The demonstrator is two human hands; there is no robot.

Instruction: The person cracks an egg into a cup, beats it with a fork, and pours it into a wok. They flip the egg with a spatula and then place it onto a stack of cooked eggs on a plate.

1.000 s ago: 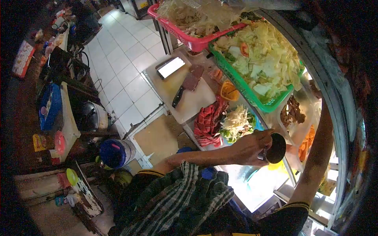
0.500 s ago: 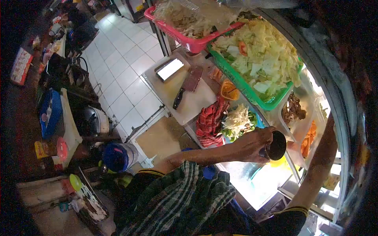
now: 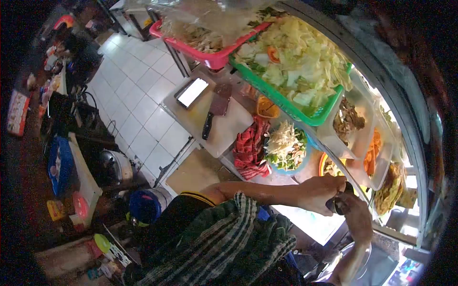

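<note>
A small dark round cup (image 3: 338, 205) is held in my left hand (image 3: 320, 194), whose fingers are wrapped round it. My right hand (image 3: 357, 217) has come up against the cup from the right, its fingers bent together at the rim; what they hold, if anything, is hidden. Just above the hands stands an orange-rimmed bowl (image 3: 329, 164) of food. Up and left of it, a light blue plate (image 3: 307, 159) bears shredded white and green vegetables (image 3: 286, 145), beside a red checked cloth (image 3: 250, 148).
A cleaver (image 3: 217, 105) and a phone-like object (image 3: 192, 93) lie on a cutting board (image 3: 234, 126). Green (image 3: 286, 112) and pink (image 3: 210, 56) baskets of vegetables stand behind. Clear containers (image 3: 377, 167) line the right, near a curved frame. A blue-lidded bucket (image 3: 144, 207) stands left.
My right hand has come back from the far right to the cup. My left hand has lowered slightly with the cup, now turned and partly covered by fingers. The view has shifted a little.
</note>
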